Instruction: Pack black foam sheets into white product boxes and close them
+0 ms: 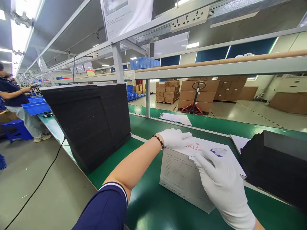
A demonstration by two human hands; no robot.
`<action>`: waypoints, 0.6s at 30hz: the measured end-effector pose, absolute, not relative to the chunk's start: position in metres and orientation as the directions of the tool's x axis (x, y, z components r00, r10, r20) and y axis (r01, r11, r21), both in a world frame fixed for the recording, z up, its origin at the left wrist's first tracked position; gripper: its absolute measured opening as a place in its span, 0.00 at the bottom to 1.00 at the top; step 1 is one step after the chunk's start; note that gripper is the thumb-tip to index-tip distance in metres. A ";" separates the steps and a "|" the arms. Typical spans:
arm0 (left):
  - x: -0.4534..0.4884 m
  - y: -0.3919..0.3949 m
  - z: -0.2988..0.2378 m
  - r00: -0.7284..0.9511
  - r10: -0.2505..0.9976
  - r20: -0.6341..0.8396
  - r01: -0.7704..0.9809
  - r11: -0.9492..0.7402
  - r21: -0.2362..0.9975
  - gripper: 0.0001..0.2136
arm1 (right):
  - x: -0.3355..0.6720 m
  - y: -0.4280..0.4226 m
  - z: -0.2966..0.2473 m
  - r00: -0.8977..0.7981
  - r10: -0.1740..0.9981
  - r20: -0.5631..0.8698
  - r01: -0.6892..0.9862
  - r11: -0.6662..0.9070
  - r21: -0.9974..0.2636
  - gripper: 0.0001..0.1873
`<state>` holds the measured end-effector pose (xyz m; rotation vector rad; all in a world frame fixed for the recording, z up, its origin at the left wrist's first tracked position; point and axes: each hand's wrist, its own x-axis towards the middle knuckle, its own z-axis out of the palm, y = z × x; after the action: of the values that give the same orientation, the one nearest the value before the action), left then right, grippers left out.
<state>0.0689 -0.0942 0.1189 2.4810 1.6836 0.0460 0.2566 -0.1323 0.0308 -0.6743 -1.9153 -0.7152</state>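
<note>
White box [182,172] sits on our green bench [148,204], black foam stack [91,121] off to its left, our gloved left hand [174,138] flat on its far top edge, right hand [223,182] pressing the lid's near corner, neither really gripping.

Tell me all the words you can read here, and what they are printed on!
"Product Parameters", or close to it: heading on the side of the white box under the left hand and right hand.
Red letters on the box top: upside down, partly covered, unreadable.
Small print below the heading: too small.
Hanging sheet overhead: too blurred.
</note>
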 end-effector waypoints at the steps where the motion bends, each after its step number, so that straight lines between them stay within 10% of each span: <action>1: 0.068 -0.095 0.119 0.381 0.923 -0.054 0.920 -0.372 0.127 0.30 | 0.254 -0.131 0.033 -0.359 0.216 0.908 0.746 0.651 0.140 0.16; 8: 0.063 -0.090 0.111 0.401 0.916 0.008 0.912 -0.400 0.088 0.30 | 0.262 -0.127 0.055 -0.292 0.354 0.889 0.790 0.613 0.015 0.16; 14: 0.021 -0.085 0.097 0.604 0.792 0.088 0.796 -0.595 -0.114 0.22 | 0.270 -0.168 -0.006 -0.441 0.051 0.896 0.476 0.860 0.185 0.15; 18: -0.048 -0.098 0.074 0.388 0.899 0.202 0.863 -0.431 0.263 0.21 | 0.279 -0.176 -0.082 -0.572 0.116 0.812 0.368 0.921 0.127 0.18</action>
<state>-0.0483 -0.0976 0.0741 2.5196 1.6076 0.4797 0.2794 -0.1756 -0.0818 -0.3435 -2.1715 -0.3533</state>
